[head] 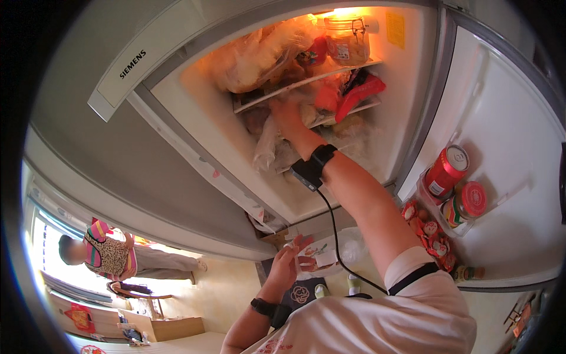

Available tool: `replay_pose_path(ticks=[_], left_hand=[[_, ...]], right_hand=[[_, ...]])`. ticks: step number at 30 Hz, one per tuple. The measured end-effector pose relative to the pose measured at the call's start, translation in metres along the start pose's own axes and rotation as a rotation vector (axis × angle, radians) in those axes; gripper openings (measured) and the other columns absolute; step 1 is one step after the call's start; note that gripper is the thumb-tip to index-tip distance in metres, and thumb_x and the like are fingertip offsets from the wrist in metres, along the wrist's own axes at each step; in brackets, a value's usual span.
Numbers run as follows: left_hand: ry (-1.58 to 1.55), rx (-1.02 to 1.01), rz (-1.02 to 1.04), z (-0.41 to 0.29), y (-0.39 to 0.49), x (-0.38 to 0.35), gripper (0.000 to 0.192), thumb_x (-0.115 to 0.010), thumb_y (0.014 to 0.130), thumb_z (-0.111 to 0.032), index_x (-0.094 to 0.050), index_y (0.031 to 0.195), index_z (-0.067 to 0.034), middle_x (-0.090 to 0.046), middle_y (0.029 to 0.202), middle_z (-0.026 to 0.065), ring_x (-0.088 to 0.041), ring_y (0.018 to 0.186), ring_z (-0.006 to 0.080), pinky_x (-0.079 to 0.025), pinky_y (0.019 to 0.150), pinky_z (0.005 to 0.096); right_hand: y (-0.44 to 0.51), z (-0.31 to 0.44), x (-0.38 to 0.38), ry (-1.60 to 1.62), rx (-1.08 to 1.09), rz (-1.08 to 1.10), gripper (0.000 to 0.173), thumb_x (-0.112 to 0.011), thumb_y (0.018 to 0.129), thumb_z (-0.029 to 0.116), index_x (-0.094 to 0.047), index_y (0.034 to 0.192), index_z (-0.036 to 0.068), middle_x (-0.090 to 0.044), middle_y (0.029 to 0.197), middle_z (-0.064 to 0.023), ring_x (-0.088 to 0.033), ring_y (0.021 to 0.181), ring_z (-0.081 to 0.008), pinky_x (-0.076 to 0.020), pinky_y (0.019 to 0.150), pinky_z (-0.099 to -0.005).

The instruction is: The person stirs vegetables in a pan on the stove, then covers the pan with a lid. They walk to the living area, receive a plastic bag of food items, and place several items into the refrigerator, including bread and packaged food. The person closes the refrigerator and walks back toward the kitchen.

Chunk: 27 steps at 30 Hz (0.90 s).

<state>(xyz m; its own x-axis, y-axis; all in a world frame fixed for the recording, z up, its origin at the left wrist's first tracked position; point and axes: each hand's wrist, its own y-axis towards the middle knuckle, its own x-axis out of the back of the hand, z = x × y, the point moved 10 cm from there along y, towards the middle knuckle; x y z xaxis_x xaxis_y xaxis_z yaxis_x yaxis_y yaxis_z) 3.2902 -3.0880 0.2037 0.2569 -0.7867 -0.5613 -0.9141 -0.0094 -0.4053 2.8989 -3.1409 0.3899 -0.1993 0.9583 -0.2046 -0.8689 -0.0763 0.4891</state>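
My right hand (284,111) reaches into the lit refrigerator compartment, just under the upper shelf (305,82). Blur and plastic hide its fingertips, so I cannot tell whether they grip anything. Beside it hangs a crumpled clear plastic bag (265,148). A red packet (360,95) lies to the right on the same level. Lower down, outside the compartment, my left hand (283,267) has its fingers closed at the edge of a clear plastic bag (353,243) with red pieces (305,242) showing near the fingertips.
Bagged food (261,57) and a clip-top glass jar (347,42) crowd the upper shelf. The open door (508,146) on the right holds a red can (446,170), a red-lidded jar (471,201) and red packets (431,234). A cable (336,239) hangs from my right wrist. A person (115,256) stands at left.
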Motion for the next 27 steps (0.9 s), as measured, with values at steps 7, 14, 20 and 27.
replay_pose_path(ticks=[7,14,20,27], left_hand=[[-0.015,0.023,-0.029,0.009,0.005,0.001,0.056,-0.054,0.100,-0.020,-0.035,0.149,-0.002,-0.054,0.142,0.0200,-0.070,0.085,0.0254,-0.059,0.078,0.0456],[0.077,-0.026,-0.048,-0.001,0.007,0.004,0.061,-0.049,0.099,-0.020,-0.029,0.151,0.003,-0.052,0.143,0.0225,-0.070,0.076,0.0246,-0.059,0.080,0.0442],[0.048,-0.080,0.029,-0.017,0.019,-0.002,0.064,-0.056,0.099,-0.030,-0.031,0.151,-0.001,-0.050,0.146,0.0208,-0.070,0.086,0.0276,-0.059,0.078,0.0448],[-0.024,-0.100,0.016,-0.036,0.038,-0.004,0.068,-0.040,0.102,-0.053,-0.034,0.152,-0.008,-0.048,0.150,0.0094,-0.058,0.120,0.0325,-0.050,0.094,0.0499]], right_hand=[[-0.008,-0.016,-0.009,0.740,-0.371,-0.062,0.022,-0.056,0.085,0.006,-0.068,0.102,-0.002,-0.069,0.101,-0.0209,-0.065,0.086,-0.0401,-0.0524,0.073,-0.0432],[-0.043,0.041,0.000,0.712,-0.433,0.149,0.029,-0.059,0.084,0.004,-0.057,0.112,0.003,-0.062,0.093,-0.0105,-0.062,0.076,-0.0278,-0.0525,0.062,-0.0415],[-0.086,0.065,0.042,0.759,-0.523,-0.064,0.027,-0.060,0.083,0.008,-0.059,0.110,0.005,-0.061,0.090,-0.0082,-0.061,0.074,-0.0239,-0.0537,0.061,-0.0395],[-0.168,0.086,0.116,0.415,-0.741,0.180,0.029,-0.057,0.081,0.004,-0.060,0.110,0.003,-0.064,0.098,-0.0079,-0.063,0.079,-0.0196,-0.0514,0.060,-0.0374]])
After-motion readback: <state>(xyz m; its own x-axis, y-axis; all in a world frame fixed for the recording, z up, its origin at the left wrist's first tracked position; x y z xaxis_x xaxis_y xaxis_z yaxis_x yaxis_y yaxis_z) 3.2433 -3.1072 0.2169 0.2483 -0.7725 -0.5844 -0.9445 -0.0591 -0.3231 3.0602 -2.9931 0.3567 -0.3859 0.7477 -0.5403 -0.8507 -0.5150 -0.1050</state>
